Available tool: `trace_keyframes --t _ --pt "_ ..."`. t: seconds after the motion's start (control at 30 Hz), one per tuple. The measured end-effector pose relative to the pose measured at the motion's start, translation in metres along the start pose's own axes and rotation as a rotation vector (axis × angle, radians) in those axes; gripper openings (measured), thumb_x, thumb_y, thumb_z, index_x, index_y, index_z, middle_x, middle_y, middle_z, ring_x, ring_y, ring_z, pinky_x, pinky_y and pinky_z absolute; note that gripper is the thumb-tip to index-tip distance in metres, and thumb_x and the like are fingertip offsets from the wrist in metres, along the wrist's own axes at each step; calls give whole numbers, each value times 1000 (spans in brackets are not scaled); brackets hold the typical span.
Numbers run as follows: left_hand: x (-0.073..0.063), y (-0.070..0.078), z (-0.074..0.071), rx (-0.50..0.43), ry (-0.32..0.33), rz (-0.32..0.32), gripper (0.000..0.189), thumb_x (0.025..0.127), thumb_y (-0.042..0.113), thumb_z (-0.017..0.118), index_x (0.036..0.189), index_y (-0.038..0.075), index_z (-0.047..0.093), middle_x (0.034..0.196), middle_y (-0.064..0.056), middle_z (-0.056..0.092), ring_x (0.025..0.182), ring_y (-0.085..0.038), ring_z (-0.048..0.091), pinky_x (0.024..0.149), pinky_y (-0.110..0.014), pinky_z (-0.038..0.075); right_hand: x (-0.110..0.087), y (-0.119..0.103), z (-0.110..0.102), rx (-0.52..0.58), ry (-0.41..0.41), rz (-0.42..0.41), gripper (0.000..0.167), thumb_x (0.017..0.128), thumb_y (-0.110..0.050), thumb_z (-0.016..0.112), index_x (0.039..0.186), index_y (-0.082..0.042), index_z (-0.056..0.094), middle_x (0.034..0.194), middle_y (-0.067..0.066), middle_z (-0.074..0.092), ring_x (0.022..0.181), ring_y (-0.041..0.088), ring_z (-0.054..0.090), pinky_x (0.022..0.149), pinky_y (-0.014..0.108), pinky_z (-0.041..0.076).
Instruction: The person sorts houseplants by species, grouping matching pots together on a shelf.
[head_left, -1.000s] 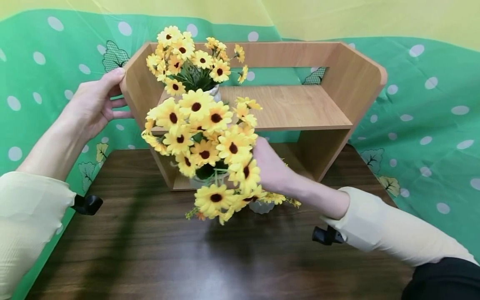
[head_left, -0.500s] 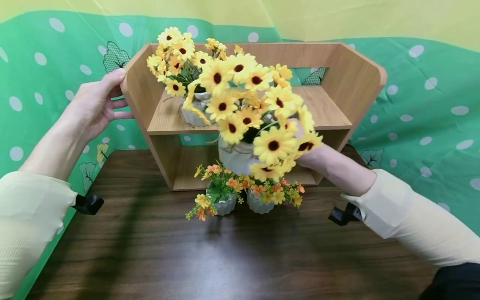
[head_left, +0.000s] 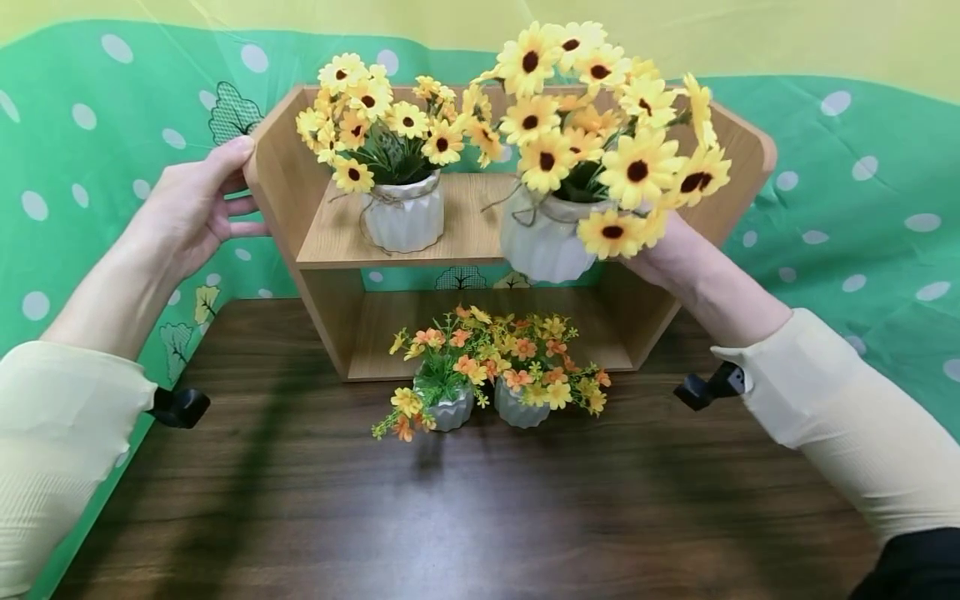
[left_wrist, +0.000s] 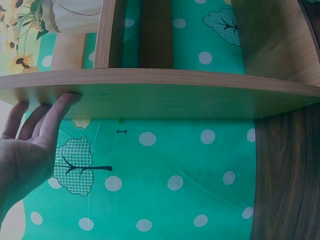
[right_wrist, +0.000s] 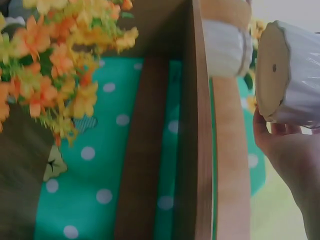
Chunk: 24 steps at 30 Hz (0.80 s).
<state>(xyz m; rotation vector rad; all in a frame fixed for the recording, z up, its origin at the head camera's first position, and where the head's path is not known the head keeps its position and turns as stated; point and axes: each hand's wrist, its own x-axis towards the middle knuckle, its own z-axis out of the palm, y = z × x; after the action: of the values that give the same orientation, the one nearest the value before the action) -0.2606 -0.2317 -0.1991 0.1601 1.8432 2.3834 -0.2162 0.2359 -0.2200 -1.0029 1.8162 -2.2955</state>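
My right hand [head_left: 671, 254] grips a white ribbed flowerpot [head_left: 543, 246] of yellow daisies [head_left: 592, 137] from its right side. The held pot is raised in front of the upper shelf board, its underside bare in the right wrist view; flowers hide part of the hand in the head view. On the left of that board stands a similar white pot [head_left: 405, 217] of yellow daisies. My left hand [head_left: 187, 204] touches the left side panel of the wooden shelf [head_left: 277, 179], its fingers [left_wrist: 62, 112] extended against the outer face.
Two smaller pots, one left [head_left: 450, 410] and one right [head_left: 517, 406], with orange and yellow flowers stand on the dark table [head_left: 450, 517] before the lower compartment. Behind the shelf hangs a green dotted cloth [head_left: 847, 250].
My right hand has lifted the pot of daisies up and to the right, from low in front of the shelf to the upper board's height. The left hand stays on the side panel.
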Motion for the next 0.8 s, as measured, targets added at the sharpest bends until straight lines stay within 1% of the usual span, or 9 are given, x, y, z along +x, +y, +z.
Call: trace_keyframes --t 0.07,0.17,0.23,0.3,0.37,0.43,0.6,0.73,0.8 --pt "0 0 0 0 3 -5 38 97 25 72 133 15 66 117 -3 77 95 -24 80 67 -43 66 6 0 -5 -24 16 -4 23 106 -3 51 115 -13 69 109 -3 70 100 7 66 84 20 55" --pt "1 -1 0 5 7 -6 38 97 26 72 133 17 67 119 -2 76 95 -23 79 67 -43 66 13 0 -13 -15 35 -35 20 106 -4 53 118 -11 67 116 -2 67 109 8 63 94 21 51" --pt "0 -1 0 9 11 -7 39 97 27 73 134 17 67 120 -1 75 96 -23 79 68 -43 66 17 0 -17 -17 41 -32 18 105 -6 55 117 -11 67 115 -1 68 110 9 63 96 23 50" --pt "0 0 0 13 15 -4 39 97 27 73 134 17 67 121 -1 74 96 -22 79 68 -43 66 20 0 -22 -21 46 -22 15 105 -8 57 116 -10 67 114 0 68 110 10 63 97 24 49" --pt "-1 0 0 13 15 -4 39 97 27 73 134 17 67 122 -1 74 96 -22 79 68 -43 66 23 0 -26 -19 52 -6 15 103 -6 59 116 -9 67 114 1 68 111 11 63 97 26 50" --pt "-1 0 0 9 15 -4 39 96 27 73 134 17 68 121 -1 75 96 -22 79 68 -43 66 26 1 -31 -33 65 -6 17 100 -8 64 117 -9 67 114 1 69 110 12 63 95 26 50" --pt "-1 1 0 9 14 -5 39 96 27 74 133 17 68 119 -1 76 96 -22 79 68 -42 66 30 9 -44 -23 87 -50 28 93 -6 71 120 -8 65 113 3 69 106 14 64 90 27 52" --pt "-2 1 0 17 15 -4 40 96 28 74 134 16 67 119 -1 76 96 -22 79 68 -42 66 34 16 -53 -11 102 -84 37 89 2 67 124 -9 62 117 3 66 108 14 62 90 27 53" --pt "-2 0 1 19 14 -3 40 96 28 74 134 16 67 119 -2 76 96 -22 79 68 -42 66 36 20 -57 -3 115 -86 42 87 8 60 126 -9 61 118 3 65 109 14 61 92 27 52"
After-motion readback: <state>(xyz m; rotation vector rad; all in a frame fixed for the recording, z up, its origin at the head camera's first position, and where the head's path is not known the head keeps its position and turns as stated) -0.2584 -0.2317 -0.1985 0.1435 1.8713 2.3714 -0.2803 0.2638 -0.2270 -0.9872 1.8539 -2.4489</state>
